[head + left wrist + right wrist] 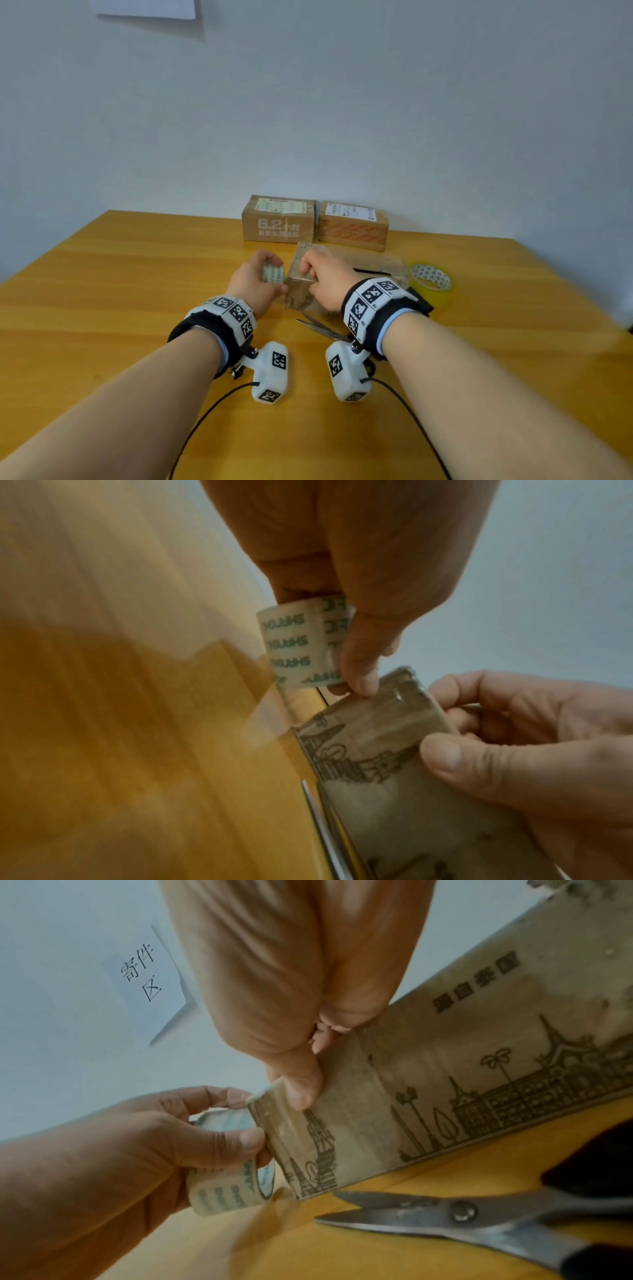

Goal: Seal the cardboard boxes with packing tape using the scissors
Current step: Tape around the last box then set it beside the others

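Observation:
A brown cardboard box (301, 291) printed with a skyline lies on the table in front of me. My right hand (322, 281) grips its near end, thumb (301, 1088) pressed on the taped face and fingers curled over the top edge. My left hand (253, 284) holds a small roll of clear printed packing tape (298, 645) right beside that end. A clear strip (270, 715) stretches from the roll to the box's corner. The scissors (322, 327) lie slightly apart on the table just in front of the box, under my right wrist; their blades (394, 1213) point left.
Two more cardboard boxes (278, 219) (352, 226) stand side by side at the table's far edge by the wall. A larger yellowish tape roll (431, 281) lies to the right of the box. The wooden table (120, 274) stretches out to both sides.

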